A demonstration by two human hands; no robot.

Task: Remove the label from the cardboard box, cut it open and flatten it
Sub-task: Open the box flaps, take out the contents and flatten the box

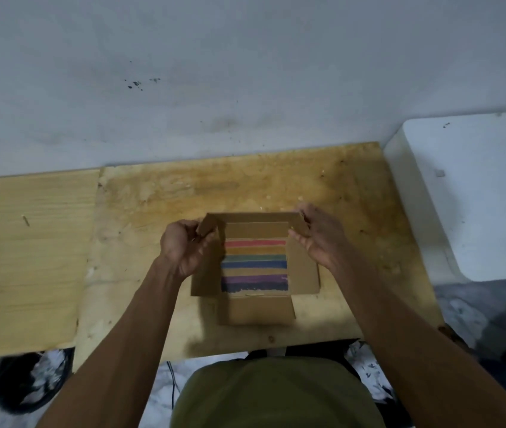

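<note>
A small brown cardboard box (302,273) lies opened out on the wooden table (276,186), its inner panel printed with red, orange, green, blue, purple and dark stripes. One flap spreads toward me and side flaps lie out to the left and right. My left hand (183,245) pinches the far left corner of the raised back flap. On the right, my right hand (319,236) grips the same flap at its far right corner. No label or cutting tool shows.
A lighter wooden board (26,257) adjoins the table on the left. A white block (477,196) stands at the right. A grey wall (245,72) rises behind the table. Dark bags and clutter lie on the floor below the table's near edge.
</note>
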